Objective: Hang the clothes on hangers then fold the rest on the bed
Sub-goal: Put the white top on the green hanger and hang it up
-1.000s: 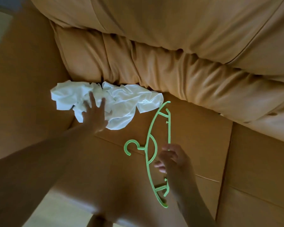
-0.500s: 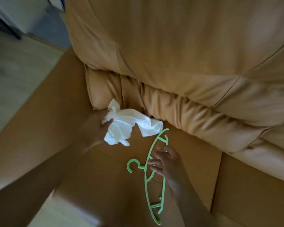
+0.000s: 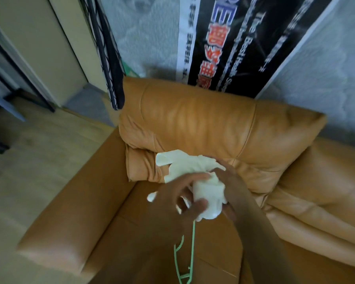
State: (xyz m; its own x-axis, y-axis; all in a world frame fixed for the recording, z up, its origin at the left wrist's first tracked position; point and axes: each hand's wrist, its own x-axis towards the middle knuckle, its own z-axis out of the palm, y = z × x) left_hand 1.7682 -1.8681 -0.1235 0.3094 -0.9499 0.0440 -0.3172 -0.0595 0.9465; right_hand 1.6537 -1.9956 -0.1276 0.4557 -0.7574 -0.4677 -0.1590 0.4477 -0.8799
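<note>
Over the sofa, your left hand pinched a white garment, likely to dress the hanger dangling beneath; the garment hid how your right hand gripped.

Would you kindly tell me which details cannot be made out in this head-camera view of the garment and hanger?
All in the head view:
- green hanger: the hook and upper part are hidden behind the left hand and the white garment. The bottom edge cuts off its lower end.
- right hand: its fingers are hidden behind the garment, so its grip is unclear.
- Kind of garment: it is bunched up and motion-blurred.
- black banner: the print is blurred.
</note>
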